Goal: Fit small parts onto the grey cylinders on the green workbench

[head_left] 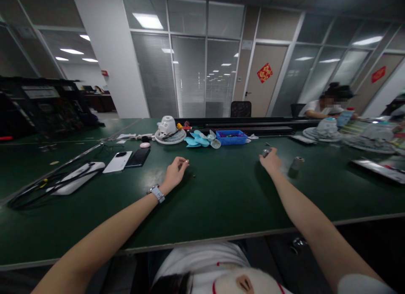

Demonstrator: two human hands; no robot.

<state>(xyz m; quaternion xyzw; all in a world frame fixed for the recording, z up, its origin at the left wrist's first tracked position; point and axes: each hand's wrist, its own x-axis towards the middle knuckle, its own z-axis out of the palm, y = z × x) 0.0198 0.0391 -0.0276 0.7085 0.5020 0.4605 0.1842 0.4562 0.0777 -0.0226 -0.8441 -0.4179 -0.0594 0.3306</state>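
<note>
My left hand (175, 172) hovers over the green table (221, 197), fingers curled and pinched together at the tips; what sits between them is too small to tell. A tiny dark speck (194, 175) lies on the table just right of it. A watch is on that wrist. My right hand (270, 160) reaches farther out and grips a small grey metal piece (265, 152). A short grey cylinder (296, 163) stands on the table right of my right hand.
At the back stand a white fan motor on its grille (170, 132), light-blue fan blades (199, 139) and a blue parts tray (231, 137). Two phones (127, 160) and a white device with black cable (74, 178) lie left. Another person (329, 106) sits at far right.
</note>
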